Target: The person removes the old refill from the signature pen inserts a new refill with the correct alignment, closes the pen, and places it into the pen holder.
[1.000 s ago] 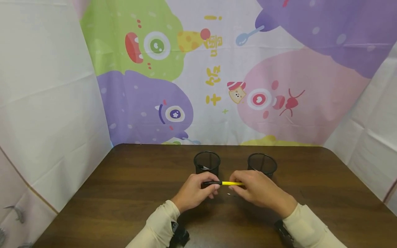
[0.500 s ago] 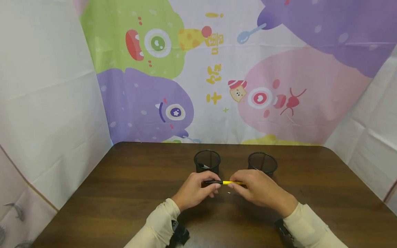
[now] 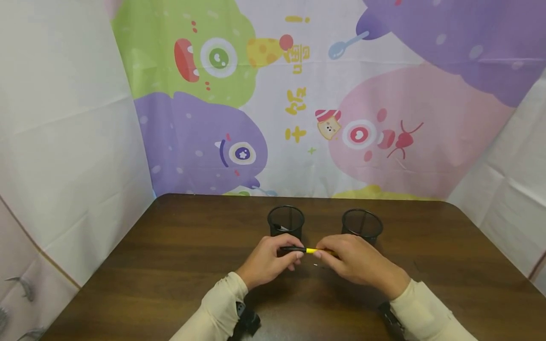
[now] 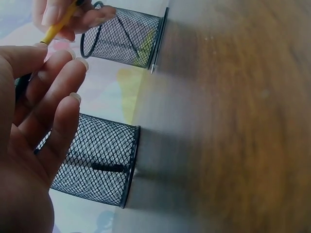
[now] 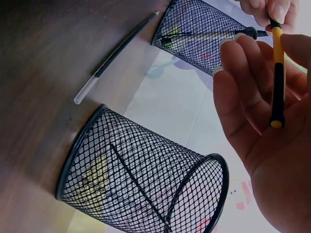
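Both hands hold a yellow-and-black pen (image 5: 278, 43) level above the table. My left hand (image 3: 269, 260) pinches its black end between thumb and fingers. My right hand (image 3: 356, 259) pinches the yellow part, and in the right wrist view a black section with a yellow end cap lies along the palm. Behind the left hand stands a black mesh pen cup (image 3: 286, 232) with a slim black-and-white item (image 3: 280, 228) inside. Behind the right hand is another mesh cup (image 5: 131, 165), with nothing seen in it. A pen refill (image 5: 116, 56), dark with a clear end, lies on the table.
The brown wooden table (image 3: 170, 265) runs back to a cartoon-print cloth (image 3: 298, 166). Plain white cloth (image 3: 68, 118) hangs on the left, and more white cloth (image 3: 503, 175) hangs on the right.
Less bright yellow of the pen shows at my right fingers than a second ago, and a darker part now lies between them. Both hands stay almost in place, and the cups have not moved.
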A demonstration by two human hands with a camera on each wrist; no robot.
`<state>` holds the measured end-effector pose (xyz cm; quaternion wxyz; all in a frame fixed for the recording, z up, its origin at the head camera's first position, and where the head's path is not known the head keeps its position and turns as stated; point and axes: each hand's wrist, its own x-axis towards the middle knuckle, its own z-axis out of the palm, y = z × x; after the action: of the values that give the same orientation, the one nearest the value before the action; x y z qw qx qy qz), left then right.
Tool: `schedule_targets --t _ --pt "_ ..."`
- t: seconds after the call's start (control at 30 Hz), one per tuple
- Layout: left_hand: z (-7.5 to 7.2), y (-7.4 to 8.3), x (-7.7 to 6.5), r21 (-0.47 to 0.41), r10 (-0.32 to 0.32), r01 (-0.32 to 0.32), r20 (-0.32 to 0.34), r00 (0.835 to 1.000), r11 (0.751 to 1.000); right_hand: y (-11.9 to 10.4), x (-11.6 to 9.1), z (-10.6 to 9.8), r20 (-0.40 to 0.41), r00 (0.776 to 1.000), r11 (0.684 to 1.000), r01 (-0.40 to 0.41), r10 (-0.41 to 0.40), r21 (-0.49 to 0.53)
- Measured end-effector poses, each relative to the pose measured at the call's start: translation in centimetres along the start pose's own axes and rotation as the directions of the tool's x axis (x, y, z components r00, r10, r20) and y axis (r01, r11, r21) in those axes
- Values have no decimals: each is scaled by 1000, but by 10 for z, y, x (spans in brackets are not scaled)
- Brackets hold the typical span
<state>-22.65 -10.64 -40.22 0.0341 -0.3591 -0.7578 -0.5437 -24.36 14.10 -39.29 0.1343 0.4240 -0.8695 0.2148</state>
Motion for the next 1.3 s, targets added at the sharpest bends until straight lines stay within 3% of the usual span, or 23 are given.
schedule_targets --t 0.27,0.63,1.3 --pt "-1 -1 0 -8 -14 14 -18 1000 1000 2 1 -2 3 999 999 -37 37 -2" --pt "0 -3 -1 6 -82 82 -54 995 997 3 -3 -5 -6 997 997 -77 76 -33" --pt "1 -6 0 0 -57 57 -53 997 998 3 -2 -4 15 995 995 -94 94 -16"
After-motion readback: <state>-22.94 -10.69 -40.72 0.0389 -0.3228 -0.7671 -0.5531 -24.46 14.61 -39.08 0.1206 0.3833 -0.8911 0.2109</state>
